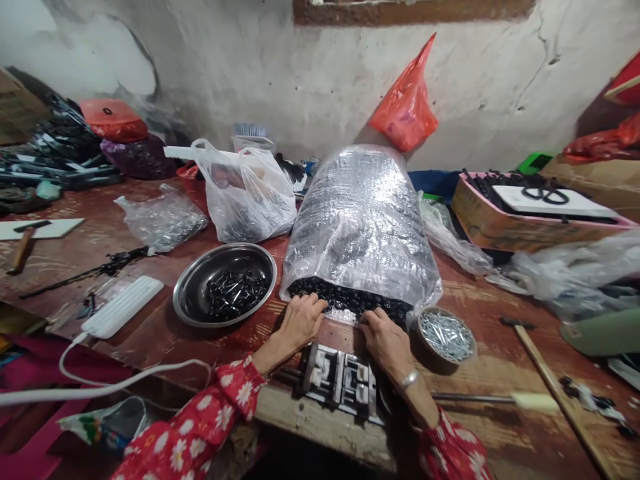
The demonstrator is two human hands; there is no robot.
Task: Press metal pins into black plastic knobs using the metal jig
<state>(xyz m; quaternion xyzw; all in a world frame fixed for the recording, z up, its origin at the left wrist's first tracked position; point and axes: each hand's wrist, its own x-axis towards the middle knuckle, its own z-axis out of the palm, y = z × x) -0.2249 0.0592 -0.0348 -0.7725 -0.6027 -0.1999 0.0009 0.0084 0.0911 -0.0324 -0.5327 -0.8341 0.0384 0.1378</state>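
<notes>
A large clear plastic bag (360,213) lies on its side with its mouth toward me. Small black parts (345,298) fill the opening; their kind is too small to tell. At the left of the mouth, my left hand (303,321) has its fingers bent and pressed together among the parts. My right hand (389,343), a silver bracelet on its wrist, is curled at the right of the mouth. What either set of fingertips holds is hidden. Just in front of the hands, a metal fixture (341,383) with two slotted blocks sits at the table's edge.
Left of the bag stands a steel bowl (183,300) of black pieces; right of it, a round tub (424,350) of silver screws or nails. A white power strip (125,307), a hammer (545,380) and a box (480,227) surround the work area. An orange bag (407,100) hangs on the wall.
</notes>
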